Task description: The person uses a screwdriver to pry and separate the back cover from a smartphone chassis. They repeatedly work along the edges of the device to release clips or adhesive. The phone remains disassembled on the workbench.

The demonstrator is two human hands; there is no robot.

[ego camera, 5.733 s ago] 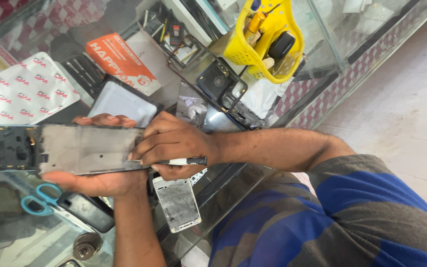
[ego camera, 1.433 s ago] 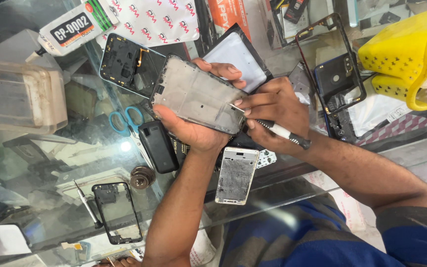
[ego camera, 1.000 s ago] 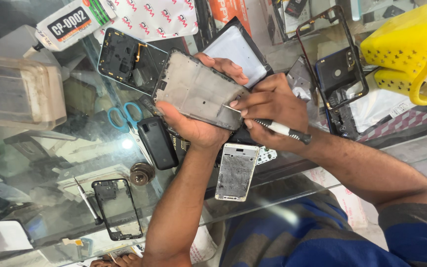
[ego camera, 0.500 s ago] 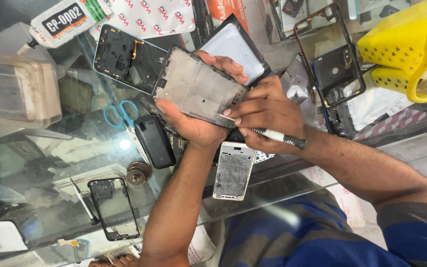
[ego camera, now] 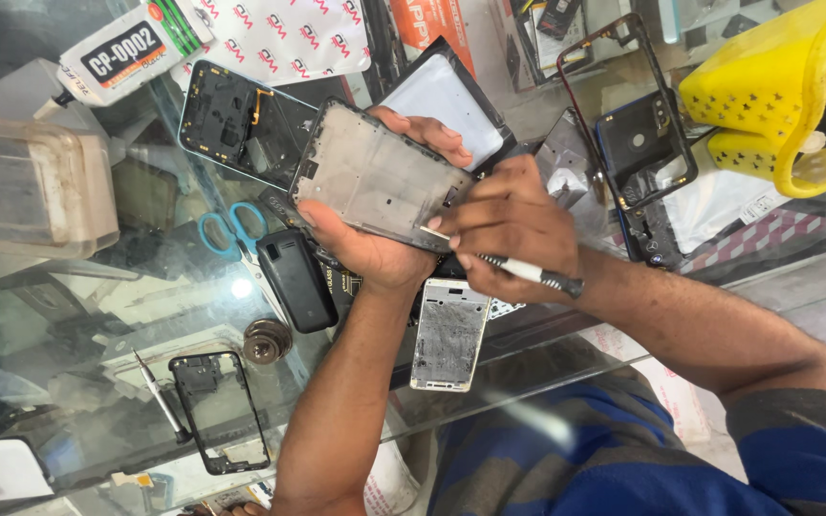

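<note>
My left hand [ego camera: 375, 244] grips a grey metal phone frame [ego camera: 375, 177] from below, tilted above the glass counter. My right hand [ego camera: 509, 229] is closed on a thin white-and-black tool [ego camera: 532, 275], with its fingertips pressed against the frame's lower right edge. The tool's tip is hidden behind my fingers. Behind the frame lies a dark phone back panel [ego camera: 236, 119] with its inner parts exposed, and a white screen panel [ego camera: 442, 96] in a black border.
On the glass counter [ego camera: 69, 315] lie a black feature phone [ego camera: 296, 279], blue-handled scissors [ego camera: 231, 229], a silver phone frame [ego camera: 449, 334], a black empty frame [ego camera: 217, 411], a glue tube [ego camera: 131, 53], a clear plastic box [ego camera: 26, 186] and a yellow basket [ego camera: 786, 91].
The view has drifted slightly. My right hand has moved in closer along the frame's lower edge. My left hand keeps the frame in the same grip.
</note>
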